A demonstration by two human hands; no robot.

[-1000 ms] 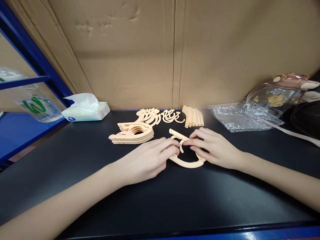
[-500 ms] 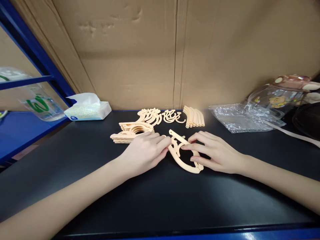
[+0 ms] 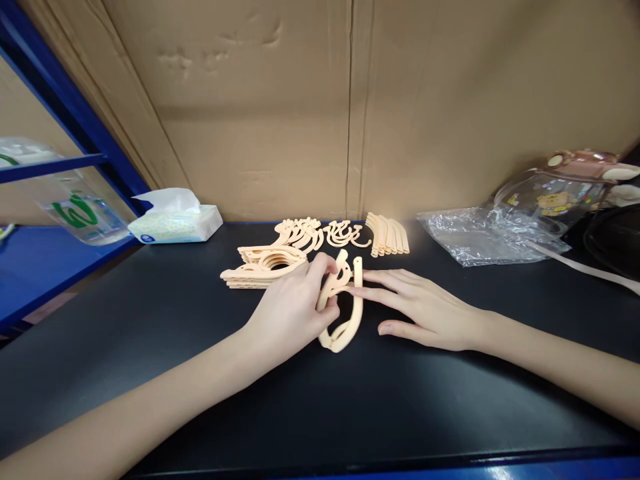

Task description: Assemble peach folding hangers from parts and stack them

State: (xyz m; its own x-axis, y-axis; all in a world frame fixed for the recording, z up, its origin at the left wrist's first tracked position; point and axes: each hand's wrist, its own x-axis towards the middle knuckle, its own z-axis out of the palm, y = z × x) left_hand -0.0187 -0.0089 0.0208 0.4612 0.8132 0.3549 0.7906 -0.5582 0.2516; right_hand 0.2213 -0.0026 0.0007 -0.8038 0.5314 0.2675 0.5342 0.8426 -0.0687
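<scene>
A beige folding clothes hanger [image 3: 357, 308] stands on the black tabletop, its two curved arms folded close together and its hook partly seen between them. My left hand [image 3: 297, 303] is closed around the hanger's left arm, with the fingers curled. On the other side, my right hand [image 3: 427, 308] is open, fingers stretched out; its fingertips reach the hanger's right arm, and the thumb is apart from it. Just behind my left hand lies a stack of folded hangers [image 3: 245, 275], partly covered by that hand.
Along the back lie curved pieces [image 3: 299, 232], loose hooks [image 3: 341, 233] and a row of hanger arms [image 3: 387, 233]. A tissue pack [image 3: 183, 223] is at the left. On the right are a clear plastic bag [image 3: 475, 233] and a pale strap [image 3: 585, 263]. Cardboard [image 3: 260, 120] stands behind.
The hanger has moved left and turned more upright, its arms now closer together. My left hand has a fuller hold on it; my right hand has loosened and its fingers have straightened.
</scene>
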